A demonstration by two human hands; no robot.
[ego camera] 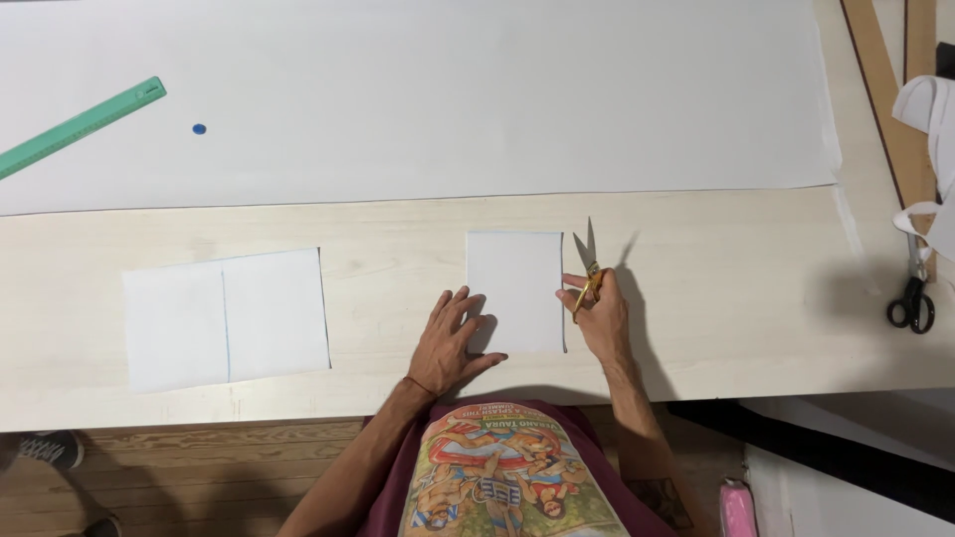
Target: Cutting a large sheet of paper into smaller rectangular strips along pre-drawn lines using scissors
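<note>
Your left hand (450, 338) lies flat, fingers spread, on the counter (716, 288), its fingertips pressing the lower left edge of the small white paper rectangle (515, 290) at the centre of the frame. Your right hand (600, 316) is closed around the handles of the gold scissors (588, 261), whose blades stand apart and point up the frame, just beside the rectangle's right edge.

The hazards from here look plain enough. Only one corner of the rectangle is pinned, so it could pivot under the blades and give a crooked edge. The open tips point toward the big white sheet (418, 99) across the top of the frame, and a long stroke might nick it. Your thumb sits close to the blades, so mind it as they come together.

To the left lies a folded white sheet (227, 318) with a pencil line down it; a green ruler (75, 127) is upper left, and black scissors (915, 293) far right.
</note>
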